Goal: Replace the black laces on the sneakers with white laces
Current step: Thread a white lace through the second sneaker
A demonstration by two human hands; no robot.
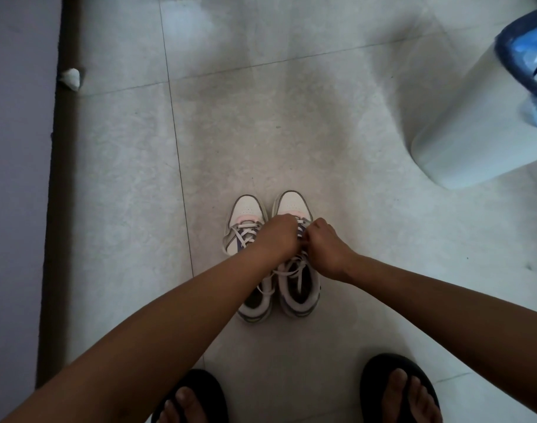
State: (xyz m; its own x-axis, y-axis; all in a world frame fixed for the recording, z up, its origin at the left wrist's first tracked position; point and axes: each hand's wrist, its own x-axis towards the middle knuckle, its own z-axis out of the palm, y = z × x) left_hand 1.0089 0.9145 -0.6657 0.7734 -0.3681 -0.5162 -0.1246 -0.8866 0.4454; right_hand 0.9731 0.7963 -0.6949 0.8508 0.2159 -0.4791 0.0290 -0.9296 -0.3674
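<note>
Two white sneakers stand side by side on the tiled floor, toes pointing away from me. The left sneaker [246, 221] shows white laces crossed over its tongue. Both hands are bunched over the lacing of the right sneaker [294, 206]. My left hand [278, 236] and my right hand [322, 239] are closed, fingers hidden, apparently pinching its white lace [293, 267], whose loose ends trail back over the shoe opening. No black lace is visible on the shoes.
A white bin [474, 117] with a blue liner stands at the right; something dark lies inside it. A dark skirting and wall [59, 178] run along the left, with a small white scrap [71, 78] beside them. My feet in black sandals [191, 398] are at the bottom.
</note>
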